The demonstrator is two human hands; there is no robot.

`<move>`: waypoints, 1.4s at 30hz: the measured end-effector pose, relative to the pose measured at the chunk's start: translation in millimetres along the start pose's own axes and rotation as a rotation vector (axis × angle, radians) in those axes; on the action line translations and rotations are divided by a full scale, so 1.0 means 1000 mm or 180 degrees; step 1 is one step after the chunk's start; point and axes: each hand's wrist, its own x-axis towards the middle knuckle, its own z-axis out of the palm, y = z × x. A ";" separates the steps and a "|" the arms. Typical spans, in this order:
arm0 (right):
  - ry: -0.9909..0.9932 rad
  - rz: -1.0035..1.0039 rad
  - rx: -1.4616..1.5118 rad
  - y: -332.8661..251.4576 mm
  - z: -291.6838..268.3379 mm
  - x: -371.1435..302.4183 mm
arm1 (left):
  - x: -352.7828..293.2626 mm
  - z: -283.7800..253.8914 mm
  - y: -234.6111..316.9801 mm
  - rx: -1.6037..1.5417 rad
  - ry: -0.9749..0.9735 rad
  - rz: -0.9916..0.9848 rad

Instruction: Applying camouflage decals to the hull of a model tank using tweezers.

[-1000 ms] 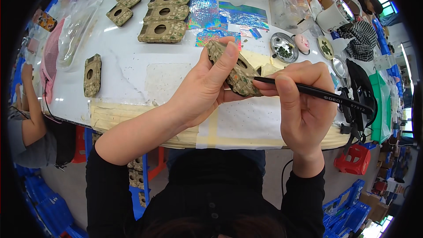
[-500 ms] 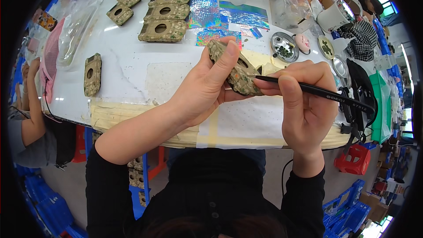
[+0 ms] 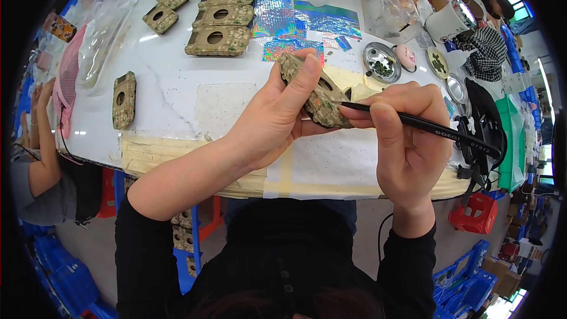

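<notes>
My left hand (image 3: 277,106) is closed around a camouflage toy tank hull (image 3: 338,112), tilted above the table with its thumb pressed on top. Part of the hull is hidden by the fingers. In my right hand (image 3: 413,142) is a pair of slim black tweezers (image 3: 425,124), pinched between thumb and fingers. Their fine tip meets or nearly meets the hull's surface near a small orange mark. Several like hulls with round holes stand in a column (image 3: 220,41) at the back, and a single hull (image 3: 124,100) lies to the left.
Shiny holographic sheets (image 3: 273,12) lie at the back. A round metal dish (image 3: 381,64) holds small dark green bits. Beyond it are a clear plastic box (image 3: 390,20) and a pink oval thing (image 3: 406,57). Another person's arm (image 3: 44,142) rests at the left edge.
My right hand and the rear of the tweezers have shifted slightly, while their tip stays at the same place on the hull. My left hand holds still.
</notes>
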 end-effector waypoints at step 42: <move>0.1307 -0.0343 0.0252 0.001 -0.019 -0.005 | 0.003 0.000 0.002 -0.0294 -0.0078 -0.0056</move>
